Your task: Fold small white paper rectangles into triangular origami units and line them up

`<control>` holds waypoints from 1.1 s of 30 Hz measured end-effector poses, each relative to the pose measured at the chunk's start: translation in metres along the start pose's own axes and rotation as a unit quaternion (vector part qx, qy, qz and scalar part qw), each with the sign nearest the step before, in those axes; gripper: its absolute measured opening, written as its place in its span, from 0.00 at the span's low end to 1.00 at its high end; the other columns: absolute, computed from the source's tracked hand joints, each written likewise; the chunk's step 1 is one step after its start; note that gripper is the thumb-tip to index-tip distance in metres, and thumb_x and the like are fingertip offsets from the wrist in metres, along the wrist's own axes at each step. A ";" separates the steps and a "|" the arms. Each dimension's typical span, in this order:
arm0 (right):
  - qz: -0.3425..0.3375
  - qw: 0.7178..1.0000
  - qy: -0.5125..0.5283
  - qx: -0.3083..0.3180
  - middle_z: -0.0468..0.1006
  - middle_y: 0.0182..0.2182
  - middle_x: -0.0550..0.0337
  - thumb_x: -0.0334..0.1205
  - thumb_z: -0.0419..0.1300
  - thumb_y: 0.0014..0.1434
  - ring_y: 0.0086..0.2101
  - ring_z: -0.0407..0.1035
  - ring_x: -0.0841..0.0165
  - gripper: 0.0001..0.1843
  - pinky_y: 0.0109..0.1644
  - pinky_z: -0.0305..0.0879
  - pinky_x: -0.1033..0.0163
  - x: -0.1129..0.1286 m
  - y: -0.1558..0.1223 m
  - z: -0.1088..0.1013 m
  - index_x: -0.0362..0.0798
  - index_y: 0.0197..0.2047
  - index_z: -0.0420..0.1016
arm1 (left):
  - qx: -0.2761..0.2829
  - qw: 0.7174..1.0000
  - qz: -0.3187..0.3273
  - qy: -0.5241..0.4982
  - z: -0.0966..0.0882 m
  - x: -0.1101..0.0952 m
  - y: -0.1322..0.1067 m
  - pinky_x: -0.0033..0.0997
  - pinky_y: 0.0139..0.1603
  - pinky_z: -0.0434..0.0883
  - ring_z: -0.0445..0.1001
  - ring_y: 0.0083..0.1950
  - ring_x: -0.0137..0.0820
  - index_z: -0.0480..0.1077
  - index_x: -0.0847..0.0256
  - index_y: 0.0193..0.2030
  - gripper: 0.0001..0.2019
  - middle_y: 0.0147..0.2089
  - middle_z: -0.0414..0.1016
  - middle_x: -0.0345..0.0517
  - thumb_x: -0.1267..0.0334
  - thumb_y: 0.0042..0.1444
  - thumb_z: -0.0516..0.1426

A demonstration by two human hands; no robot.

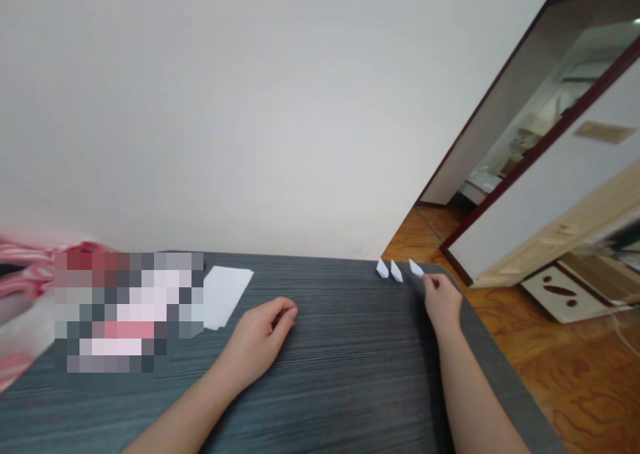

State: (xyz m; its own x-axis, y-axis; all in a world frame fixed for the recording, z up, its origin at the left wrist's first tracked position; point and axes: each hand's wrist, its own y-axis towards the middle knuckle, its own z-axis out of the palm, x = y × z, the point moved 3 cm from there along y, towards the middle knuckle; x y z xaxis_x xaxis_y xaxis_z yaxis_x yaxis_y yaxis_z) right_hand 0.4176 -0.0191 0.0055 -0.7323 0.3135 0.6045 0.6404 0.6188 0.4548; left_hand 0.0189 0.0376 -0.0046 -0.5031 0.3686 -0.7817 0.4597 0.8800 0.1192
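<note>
My right hand [443, 301] reaches to the far right corner of the dark grey table [350, 361], its fingertips pinched on the rightmost small folded white paper piece [416, 268]. Two more folded paper pieces [390, 269] stand in a row just left of it near the table's back edge. My left hand [265, 337] rests on the tabletop near the middle, fingers loosely curled, holding nothing that I can see. A small stack of white paper sheets [225, 294] lies a little to the left of my left hand.
A white wall stands right behind the table. A blurred-out patch covers things at the table's left, beside red and white striped cloth [25, 267]. On the right lie an orange wooden floor [575, 374], a dark-framed doorway and a light wooden cabinet [575, 241].
</note>
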 end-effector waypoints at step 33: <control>-0.077 0.996 -0.038 -0.002 0.80 0.32 0.49 0.53 0.54 0.62 0.33 0.74 0.59 0.21 0.38 0.66 0.59 0.023 -0.014 -0.001 0.44 0.36 0.77 | -0.014 1.000 0.023 0.002 0.002 0.002 -0.003 0.29 0.36 0.65 0.73 0.34 0.33 0.71 0.59 0.35 0.12 0.31 0.75 0.41 0.60 0.65 0.49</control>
State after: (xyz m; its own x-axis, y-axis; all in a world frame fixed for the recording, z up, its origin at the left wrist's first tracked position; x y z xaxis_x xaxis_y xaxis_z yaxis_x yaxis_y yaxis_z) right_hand 0.3915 -0.0213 0.0136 -0.8378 0.2686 0.4754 0.5191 0.6617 0.5410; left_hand 0.0179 0.0347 -0.0076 -0.4849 0.4108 -0.7721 0.4615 0.8701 0.1730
